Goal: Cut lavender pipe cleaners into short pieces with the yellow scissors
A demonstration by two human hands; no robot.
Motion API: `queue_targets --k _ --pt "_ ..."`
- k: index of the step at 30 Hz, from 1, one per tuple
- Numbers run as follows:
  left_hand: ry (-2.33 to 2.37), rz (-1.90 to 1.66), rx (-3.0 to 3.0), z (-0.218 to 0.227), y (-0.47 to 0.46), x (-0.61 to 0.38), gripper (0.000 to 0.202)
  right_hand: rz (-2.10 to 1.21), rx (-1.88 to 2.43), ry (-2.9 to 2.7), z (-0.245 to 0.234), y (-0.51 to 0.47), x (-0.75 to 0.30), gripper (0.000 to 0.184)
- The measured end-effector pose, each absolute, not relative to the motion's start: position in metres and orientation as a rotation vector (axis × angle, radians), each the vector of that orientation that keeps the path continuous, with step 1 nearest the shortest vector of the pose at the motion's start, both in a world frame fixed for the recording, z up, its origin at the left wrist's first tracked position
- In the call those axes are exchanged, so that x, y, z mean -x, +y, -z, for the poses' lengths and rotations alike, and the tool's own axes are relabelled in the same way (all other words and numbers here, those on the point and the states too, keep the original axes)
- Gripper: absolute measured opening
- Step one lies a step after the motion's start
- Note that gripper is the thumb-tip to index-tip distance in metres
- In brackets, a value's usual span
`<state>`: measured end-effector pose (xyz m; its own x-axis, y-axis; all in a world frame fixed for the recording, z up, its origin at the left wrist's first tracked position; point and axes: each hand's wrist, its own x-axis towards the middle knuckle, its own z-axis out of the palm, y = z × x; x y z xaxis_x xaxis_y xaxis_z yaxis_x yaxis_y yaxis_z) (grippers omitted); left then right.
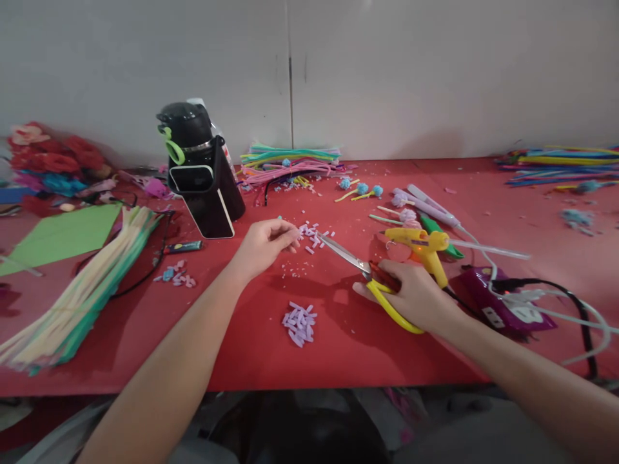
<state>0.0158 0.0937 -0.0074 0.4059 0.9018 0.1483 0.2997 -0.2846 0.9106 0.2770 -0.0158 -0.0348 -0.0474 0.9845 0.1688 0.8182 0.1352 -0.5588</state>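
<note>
My right hand [411,290] grips scissors [344,253] by their yellow and red handles. The blades look closed, and their tip reaches a scatter of small lilac pieces [314,243]. At the left side of that scatter is my left hand [265,246], thumb and fingers pinched together; whatever lies between them is too small to make out. Tiny pale crumbs [293,270] are strewn just below the left hand. A second heap, of longer lilac pieces [300,324], lies closer to the table's front edge.
A yellow glue gun [423,243] and a purple power strip [512,303] with cables sit at right. Behind stand a black flask [193,129] and black holder [206,193]. Pipe-cleaner bundles [89,290] lie left, with more pipe cleaners [290,164] at the back. Small blue pompoms [362,189] lie nearby.
</note>
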Motion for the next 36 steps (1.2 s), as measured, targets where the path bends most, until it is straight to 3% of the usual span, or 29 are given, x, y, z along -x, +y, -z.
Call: queue_targets --k 36 --pt "0.829 -0.937 -1.933 0.006 0.075 -0.015 0.025 -0.429 1.731 -1.873 0.046 -0.015 -0.275 0.064"
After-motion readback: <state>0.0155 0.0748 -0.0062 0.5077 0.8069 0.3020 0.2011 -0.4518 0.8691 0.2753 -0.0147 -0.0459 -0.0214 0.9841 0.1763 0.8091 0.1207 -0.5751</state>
